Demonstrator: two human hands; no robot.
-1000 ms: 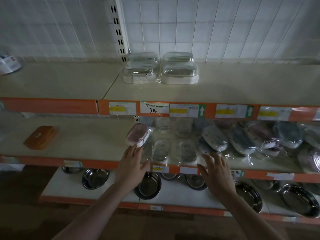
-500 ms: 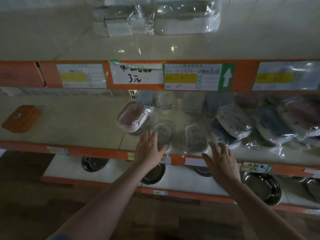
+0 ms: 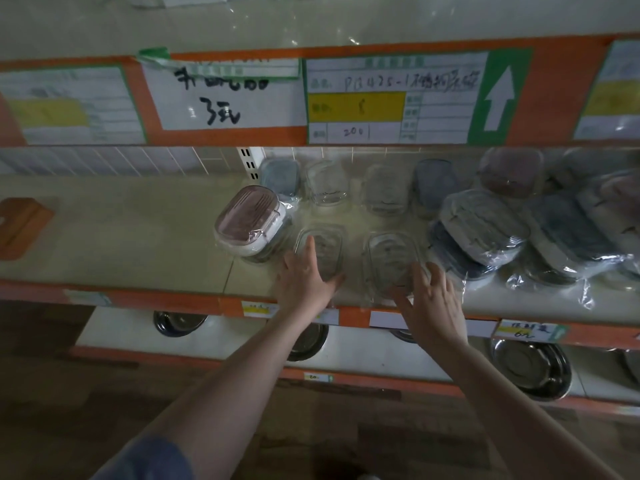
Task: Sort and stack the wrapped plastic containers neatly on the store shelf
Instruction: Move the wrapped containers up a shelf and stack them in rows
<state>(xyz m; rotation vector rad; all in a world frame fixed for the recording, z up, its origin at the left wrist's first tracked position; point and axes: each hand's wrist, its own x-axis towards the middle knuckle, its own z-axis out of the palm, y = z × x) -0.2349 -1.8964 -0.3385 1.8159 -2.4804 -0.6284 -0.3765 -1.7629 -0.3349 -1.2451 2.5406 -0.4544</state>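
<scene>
- The left hand [image 3: 304,271] lies with straight fingers [image 3: 309,245] on a clear wrapped container [image 3: 325,249] near the front edge of the middle shelf [image 3: 138,237]; it grips nothing.
- The right hand [image 3: 433,299] has spread fingers [image 3: 417,271] touching a second clear container [image 3: 389,256] beside it; a grip is not visible.
- A pink-lidded container [image 3: 247,220] leans, tilted, at the left.
- The grey containers [image 3: 485,226] toward the right edge overlap in wrinkled wrap, and their number is hard to tell.
- The back row [image 3: 384,188] is dim and blurred.
- The orange box [image 3: 20,226] is cut off.
</scene>
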